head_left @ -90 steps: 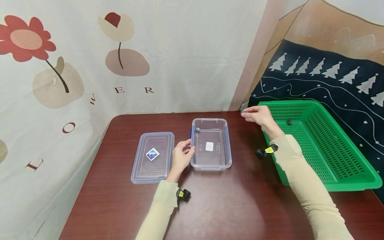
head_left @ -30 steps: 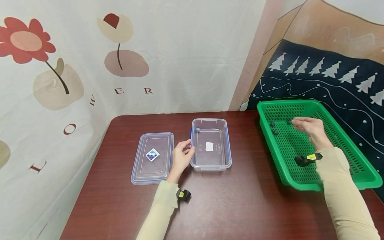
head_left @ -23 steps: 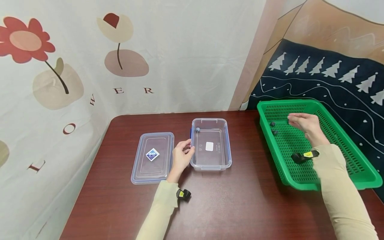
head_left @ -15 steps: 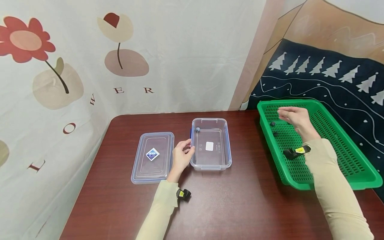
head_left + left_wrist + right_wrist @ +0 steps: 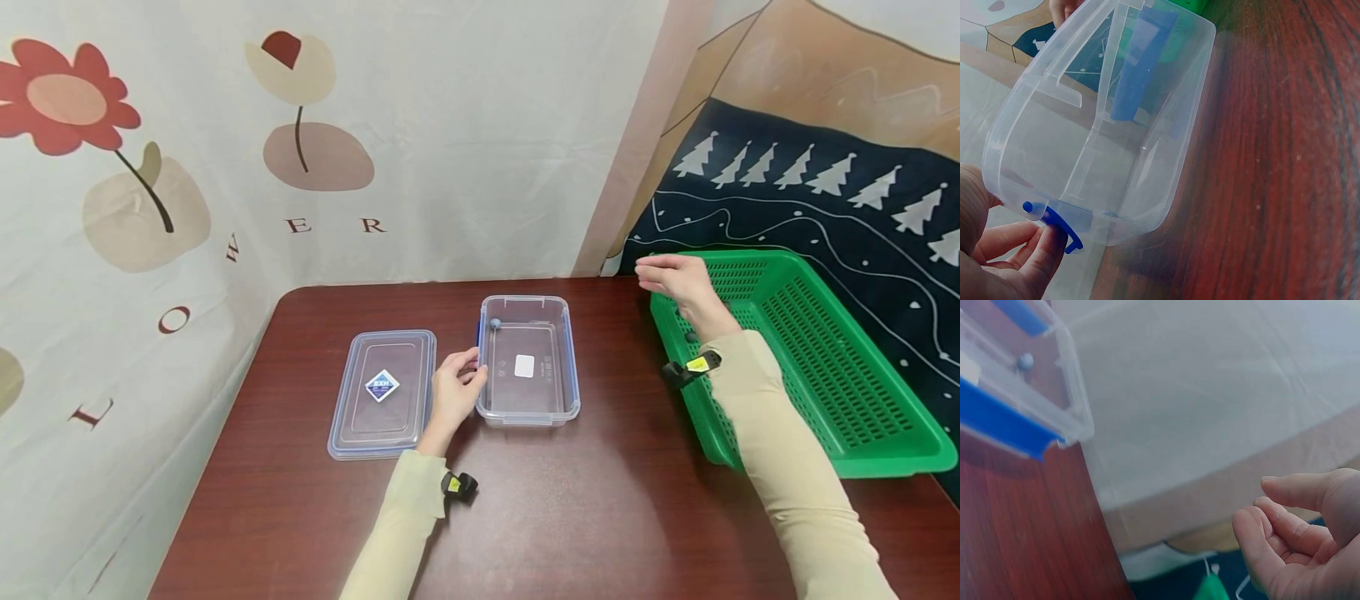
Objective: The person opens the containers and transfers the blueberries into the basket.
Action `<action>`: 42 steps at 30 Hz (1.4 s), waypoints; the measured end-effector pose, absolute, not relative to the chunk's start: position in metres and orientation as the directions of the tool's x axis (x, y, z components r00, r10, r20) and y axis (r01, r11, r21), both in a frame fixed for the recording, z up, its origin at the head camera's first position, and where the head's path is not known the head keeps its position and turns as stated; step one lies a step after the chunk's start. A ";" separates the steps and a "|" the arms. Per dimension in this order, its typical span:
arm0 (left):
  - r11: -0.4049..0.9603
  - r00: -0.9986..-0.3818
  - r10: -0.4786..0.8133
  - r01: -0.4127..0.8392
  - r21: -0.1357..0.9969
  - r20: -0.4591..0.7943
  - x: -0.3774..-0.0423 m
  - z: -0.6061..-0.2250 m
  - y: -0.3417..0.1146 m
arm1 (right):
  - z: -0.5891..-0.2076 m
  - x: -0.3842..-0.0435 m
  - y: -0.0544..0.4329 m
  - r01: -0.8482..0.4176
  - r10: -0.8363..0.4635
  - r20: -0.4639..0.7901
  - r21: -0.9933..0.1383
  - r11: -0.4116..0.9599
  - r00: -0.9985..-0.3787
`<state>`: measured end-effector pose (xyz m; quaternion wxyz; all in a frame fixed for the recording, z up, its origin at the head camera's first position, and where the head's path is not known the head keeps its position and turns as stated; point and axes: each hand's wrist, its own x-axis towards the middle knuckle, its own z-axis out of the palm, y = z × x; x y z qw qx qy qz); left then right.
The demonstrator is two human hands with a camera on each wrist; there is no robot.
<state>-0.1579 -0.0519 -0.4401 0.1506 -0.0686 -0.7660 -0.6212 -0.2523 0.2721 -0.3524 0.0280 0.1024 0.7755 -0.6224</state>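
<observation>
— One small ball [image 5: 494, 323] lies in the 11 o'clock corner of the box [image 5: 528, 415]. A dark ball [image 5: 691, 337] sits in the green basket [image 5: 862, 458], at 3 o'clock from the box.
— And my hands?
— My left hand [image 5: 453, 392] grips the box's 9 o'clock wall. My right hand [image 5: 678, 279] hovers over the basket's 9 o'clock rim, fingertips drawn together; I cannot tell whether they pinch anything.
— Risk?
— A loose pinch, I judge: a dropped ball would roll off the table [image 5: 600, 500].

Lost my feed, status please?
Left hand holds clear box, one ball inside. Right hand over green basket rim, fingers curled, load unseen. Nothing between hand and box.
</observation>
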 end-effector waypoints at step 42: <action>0.237 -0.938 -0.089 0.306 0.922 0.334 -0.159 -0.442 -0.051 | -0.404 -0.274 0.127 0.223 -0.032 -0.231 -0.959 0.173 -0.972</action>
